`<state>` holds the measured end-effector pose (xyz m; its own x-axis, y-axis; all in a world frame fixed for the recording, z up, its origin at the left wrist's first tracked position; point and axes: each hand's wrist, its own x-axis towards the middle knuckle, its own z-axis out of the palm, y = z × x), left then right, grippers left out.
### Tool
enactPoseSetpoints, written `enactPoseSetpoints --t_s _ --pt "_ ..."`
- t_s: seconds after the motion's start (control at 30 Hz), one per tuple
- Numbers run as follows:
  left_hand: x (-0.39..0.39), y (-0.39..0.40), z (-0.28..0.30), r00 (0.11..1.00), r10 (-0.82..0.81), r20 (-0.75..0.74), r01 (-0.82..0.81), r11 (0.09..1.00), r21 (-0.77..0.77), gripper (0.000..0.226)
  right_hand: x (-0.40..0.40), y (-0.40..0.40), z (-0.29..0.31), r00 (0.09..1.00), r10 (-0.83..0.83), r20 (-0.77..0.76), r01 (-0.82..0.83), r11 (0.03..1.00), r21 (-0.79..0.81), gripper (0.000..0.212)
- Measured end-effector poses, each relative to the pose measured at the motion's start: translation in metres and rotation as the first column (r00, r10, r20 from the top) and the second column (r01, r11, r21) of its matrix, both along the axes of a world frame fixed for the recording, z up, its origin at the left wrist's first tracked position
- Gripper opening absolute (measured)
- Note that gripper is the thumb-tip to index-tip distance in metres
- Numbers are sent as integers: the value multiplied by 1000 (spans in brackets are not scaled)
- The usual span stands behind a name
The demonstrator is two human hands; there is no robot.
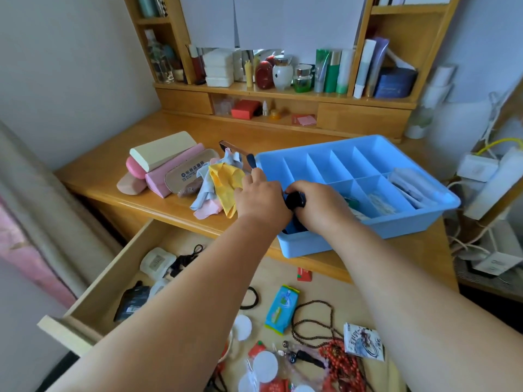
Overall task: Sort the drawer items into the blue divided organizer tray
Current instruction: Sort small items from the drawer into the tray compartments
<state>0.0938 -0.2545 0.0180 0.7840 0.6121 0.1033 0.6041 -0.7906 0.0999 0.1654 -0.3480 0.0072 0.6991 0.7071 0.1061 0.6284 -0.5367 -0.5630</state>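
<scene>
The blue divided organizer tray (pixel 368 224) sits on the wooden desk, right of centre. My left hand (pixel 260 198) lies over the tray's left wall with its fingers curled on the rim. My right hand (pixel 318 205) is closed on a small black object (pixel 295 200) above the tray's near-left compartment. A dark blue item (pixel 293 227) lies in that compartment. Packets (pixel 410 188) and other small things fill the near-right compartments; the far row looks bare. Below, the open drawer (pixel 93 290) holds several loose items, partly hidden by my forearms.
Glasses cases (pixel 164 165), coloured cloths (pixel 223 179) and a pair of glasses (pixel 235 151) lie left of the tray. In the drawer are bead necklaces (pixel 336 357), a tissue pack (pixel 281 309), cotton pads (pixel 264 366) and hair ties (pixel 252 298). Shelves of bottles stand behind; cables and plugs hang right.
</scene>
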Motion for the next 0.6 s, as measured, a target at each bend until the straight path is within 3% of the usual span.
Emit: enactPoseSetpoints --t_s 0.07,0.13,0.23,0.3,0.37,0.43,0.5,0.6 --pt "-6 3 -3 998 -11 61 14 998 -56 38 -1 1 -1 999 9 32 -10 1000 12 37" --pt "-17 6 -10 971 -42 235 79 986 -150 46 -1 2 -1 998 17 58 -16 1000 -14 35" --pt "-54 12 -25 824 -54 564 230 942 -246 42 -1 7 -1 993 68 91 -47 974 -221 42" --pt "-91 28 -47 788 -61 613 224 955 -194 30 1 9 0 994 81 76 -53 947 -316 48" --pt "-135 62 -74 852 52 521 70 975 -210 25 2 9 -1 995 77 64 -51 938 -342 48" --pt "-178 107 -99 917 288 277 -211 938 -275 30 3 8 -3 994 82 73 -54 945 -322 46" --pt "-210 147 -118 874 477 -87 -482 835 -265 39 3 7 -2 993 83 89 -53 952 -303 43" --pt "-234 176 -147 748 417 -515 -584 783 -214 51 -1 5 3 992 65 113 -30 957 -288 39"
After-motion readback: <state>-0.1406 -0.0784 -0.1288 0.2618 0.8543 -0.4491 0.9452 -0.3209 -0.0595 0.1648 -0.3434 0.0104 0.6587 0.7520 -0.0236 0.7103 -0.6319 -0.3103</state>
